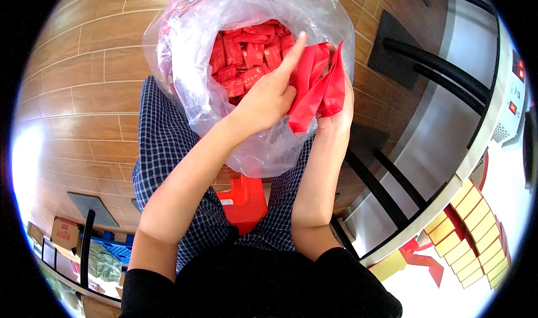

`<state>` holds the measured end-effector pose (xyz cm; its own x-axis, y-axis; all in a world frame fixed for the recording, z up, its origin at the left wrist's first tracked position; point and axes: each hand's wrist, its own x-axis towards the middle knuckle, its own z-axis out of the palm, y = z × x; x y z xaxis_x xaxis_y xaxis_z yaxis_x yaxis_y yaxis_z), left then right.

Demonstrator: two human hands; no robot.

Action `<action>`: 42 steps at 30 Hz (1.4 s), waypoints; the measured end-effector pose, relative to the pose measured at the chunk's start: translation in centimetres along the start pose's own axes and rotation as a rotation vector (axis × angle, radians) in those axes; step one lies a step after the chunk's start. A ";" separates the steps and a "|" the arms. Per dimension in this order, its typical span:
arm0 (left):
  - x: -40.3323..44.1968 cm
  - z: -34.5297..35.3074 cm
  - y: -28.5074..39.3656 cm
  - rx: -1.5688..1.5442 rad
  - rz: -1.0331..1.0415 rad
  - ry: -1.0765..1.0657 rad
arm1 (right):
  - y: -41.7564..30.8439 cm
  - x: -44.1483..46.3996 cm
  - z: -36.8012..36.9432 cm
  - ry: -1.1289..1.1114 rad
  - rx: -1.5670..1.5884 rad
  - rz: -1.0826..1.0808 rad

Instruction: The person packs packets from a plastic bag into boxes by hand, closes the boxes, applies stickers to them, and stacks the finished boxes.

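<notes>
Left hand (266, 98) reaches up and inward, forearm slanted across clear plastic bag (193, 60); index finger straight, other fingers curled beside red pouch (332, 88), cannot tell if gripping it. Right forearm nearly upright, elbow bent low; right hand (342, 111) behind pouch, fingers closed on it, mostly hidden. Pouch tilted, mouth parted, above bag's right side. Small red packets (235, 51) inside bag.

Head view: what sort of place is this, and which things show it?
Probably a small packing workroom: a clear plastic bag holds many small red packets, yellow boxes stand in rows, and there is a white device with red switches.
</notes>
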<state>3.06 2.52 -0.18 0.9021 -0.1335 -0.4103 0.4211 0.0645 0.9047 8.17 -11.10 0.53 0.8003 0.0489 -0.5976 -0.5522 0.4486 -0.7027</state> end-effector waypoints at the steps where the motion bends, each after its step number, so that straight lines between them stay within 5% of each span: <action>1: 0.1 0.0 -0.3 0.030 0.132 -0.037 | -0.2 -0.3 0.3 -0.008 -0.043 -0.024; 5: 0.7 -0.7 0.0 -0.344 0.116 -0.228 | -0.7 -0.1 -0.9 0.019 -0.126 -0.047; 7: 0.2 -0.5 1.4 -0.764 -0.213 -0.209 | -0.4 -0.4 -0.6 -0.012 -0.161 -0.070; 10: -0.1 0.4 0.6 -0.378 -0.190 -0.161 | 0.2 -0.7 -0.2 -0.034 -0.258 -0.124; 20: 0.3 -0.4 1.2 -0.940 -0.470 -0.140 | -0.4 0.4 -0.5 0.391 -0.582 -0.666; 21: 0.2 -0.2 2.0 -0.857 -0.524 0.010 | -0.9 0.2 -0.2 0.452 -0.585 -0.750; 26: 0.8 -0.3 0.5 -1.038 -0.463 0.031 | 0.1 -2.5 0.5 0.342 -0.844 -0.991; 30: 0.6 0.0 0.5 -1.018 -0.291 0.064 | 1.3 -4.7 -0.1 -0.195 -1.265 -1.099; 34: 0.4 -0.1 0.1 -0.922 -0.264 0.027 | -0.6 -4.7 -2.2 -0.365 -1.139 -0.835; 36: 0.1 0.6 -0.3 -0.506 -0.072 0.082 | -1.2 -4.7 -2.1 -0.232 -0.830 -0.589; 37: 0.1 0.8 -0.4 -0.252 0.049 0.130 | -1.8 -4.4 -1.5 -0.145 -0.920 -0.573; 40: -0.2 1.2 -0.5 -0.271 0.083 -0.012 | -2.4 -2.7 0.2 -0.234 -1.233 -0.707; 42: 0.0 1.8 -1.8 -0.093 0.212 0.086 | -2.4 -2.4 0.9 -0.329 -1.352 -0.665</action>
<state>2.17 0.66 -1.59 0.9743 -0.0230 -0.2242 0.2247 0.1732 0.9589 7.76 -11.49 3.98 0.8937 0.4440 -0.0640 0.2661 -0.6397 -0.7211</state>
